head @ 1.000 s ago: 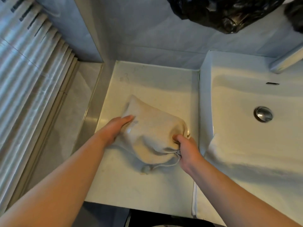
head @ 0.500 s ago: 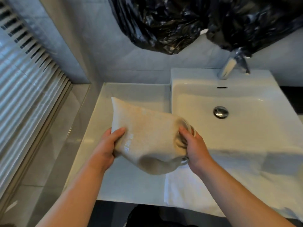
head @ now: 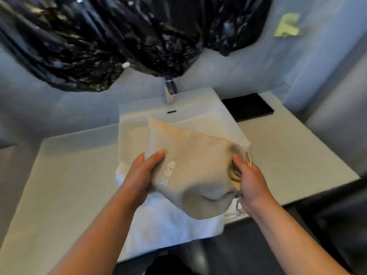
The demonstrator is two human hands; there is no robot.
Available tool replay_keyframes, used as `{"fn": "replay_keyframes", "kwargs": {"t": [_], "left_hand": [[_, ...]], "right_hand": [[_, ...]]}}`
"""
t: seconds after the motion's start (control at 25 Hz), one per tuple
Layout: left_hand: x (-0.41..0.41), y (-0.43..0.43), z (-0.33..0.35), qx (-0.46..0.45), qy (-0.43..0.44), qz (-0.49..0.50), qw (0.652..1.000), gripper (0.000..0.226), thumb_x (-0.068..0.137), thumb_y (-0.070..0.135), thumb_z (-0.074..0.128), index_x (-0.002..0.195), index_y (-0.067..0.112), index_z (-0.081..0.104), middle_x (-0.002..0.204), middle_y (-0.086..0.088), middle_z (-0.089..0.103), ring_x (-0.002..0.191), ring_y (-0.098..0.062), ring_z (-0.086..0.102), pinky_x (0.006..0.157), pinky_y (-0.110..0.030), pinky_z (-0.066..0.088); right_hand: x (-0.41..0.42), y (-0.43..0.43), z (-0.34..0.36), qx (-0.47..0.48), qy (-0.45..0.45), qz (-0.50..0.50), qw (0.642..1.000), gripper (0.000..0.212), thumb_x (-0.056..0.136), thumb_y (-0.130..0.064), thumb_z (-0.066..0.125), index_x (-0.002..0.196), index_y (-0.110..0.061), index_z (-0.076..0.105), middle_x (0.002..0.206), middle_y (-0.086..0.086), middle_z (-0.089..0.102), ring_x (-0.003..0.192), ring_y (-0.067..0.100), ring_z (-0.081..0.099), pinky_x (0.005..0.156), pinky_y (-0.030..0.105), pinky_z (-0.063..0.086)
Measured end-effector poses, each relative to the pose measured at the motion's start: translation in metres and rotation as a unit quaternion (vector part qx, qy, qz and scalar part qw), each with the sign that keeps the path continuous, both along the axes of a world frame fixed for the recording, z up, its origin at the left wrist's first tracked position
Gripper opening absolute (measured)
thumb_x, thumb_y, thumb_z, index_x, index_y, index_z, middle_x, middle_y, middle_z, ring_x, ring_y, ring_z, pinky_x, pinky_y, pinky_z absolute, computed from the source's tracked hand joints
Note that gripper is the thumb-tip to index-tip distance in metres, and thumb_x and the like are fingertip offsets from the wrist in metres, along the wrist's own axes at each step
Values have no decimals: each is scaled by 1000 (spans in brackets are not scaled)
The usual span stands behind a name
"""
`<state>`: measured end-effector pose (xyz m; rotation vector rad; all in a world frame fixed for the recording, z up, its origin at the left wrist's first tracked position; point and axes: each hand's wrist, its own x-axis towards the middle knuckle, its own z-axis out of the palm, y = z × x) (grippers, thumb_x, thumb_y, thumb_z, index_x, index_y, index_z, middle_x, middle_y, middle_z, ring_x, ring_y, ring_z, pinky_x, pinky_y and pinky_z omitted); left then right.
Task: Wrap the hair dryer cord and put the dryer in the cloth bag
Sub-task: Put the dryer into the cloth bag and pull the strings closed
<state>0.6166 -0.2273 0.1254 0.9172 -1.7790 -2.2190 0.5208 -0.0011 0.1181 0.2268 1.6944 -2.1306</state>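
Note:
A beige cloth bag (head: 195, 165) with white printed characters bulges with something inside; the hair dryer and its cord are hidden. I hold the bag in the air above the white sink (head: 137, 124). My left hand (head: 144, 173) grips its closed bottom end, thumb on top. My right hand (head: 249, 180) grips the gathered drawstring mouth, and a loop of grey string hangs below it.
A white towel (head: 168, 221) drapes over the sink's front edge. A chrome faucet (head: 170, 94) stands behind the bag. Black plastic bags (head: 111, 36) hang across the wall above. A black tray (head: 249, 107) sits on the counter (head: 65, 175) at right.
Both hands lifted the bag off the left counter and carried it rightward over the sink. The view swung right and up, bringing the faucet, black tray and more black plastic into view.

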Motion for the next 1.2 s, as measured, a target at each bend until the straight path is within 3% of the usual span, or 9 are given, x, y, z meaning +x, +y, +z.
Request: {"fn": "replay_keyframes", "kwargs": {"t": [0.2,0.4,0.52,0.64,0.8,0.92,1.2], "left_hand": [[-60,43,6,-4,3,-61,998,21,87,36,67,98,19,70,83,-2,76,69,-15,72,55,-32,53],[-123,45,0,6,6,-83,997,37,84,42,68,112,18,68,93,-3,77,77,-18,74,56,-32,55],[-165,38,-6,18,-3,-84,996,38,85,42,69,113,16,68,99,-8,77,83,-22,74,64,-37,56],[-202,39,-12,23,-12,-93,995,51,75,49,70,114,17,67,102,-7,77,90,-26,74,71,-42,57],[-237,46,-18,29,-13,-87,996,36,81,44,71,106,18,69,93,-5,78,83,-24,74,70,-43,57],[-255,53,-26,32,-19,-97,995,48,75,49,70,110,17,68,97,-8,77,85,-25,74,70,-42,57],[-295,108,-35,17,-33,-63,997,44,79,50,68,109,17,68,97,-7,77,86,-25,74,69,-41,56]], "right_hand": [[-35,51,7,9,-2,-64,998,16,94,-28,58,101,-18,67,102,10,73,100,26,67,84,42,53],[-89,55,7,7,-6,-82,997,18,93,-30,58,102,-17,67,94,8,73,92,22,69,79,38,51],[-129,51,5,32,-20,-79,996,29,91,-35,60,112,-17,67,102,9,74,98,24,69,84,41,52],[-163,51,4,46,-31,-87,995,27,91,-35,59,110,-17,67,97,9,74,94,24,68,81,40,52],[-195,58,3,58,-38,-95,993,24,91,-35,60,107,-18,67,94,6,74,94,23,68,77,38,50],[-214,66,-2,68,-47,-85,993,22,91,-35,59,105,-19,66,93,7,74,92,23,69,76,37,50],[-274,112,-16,68,-50,-46,995,24,92,-37,57,110,-22,66,102,4,72,97,20,66,73,33,47]]}}
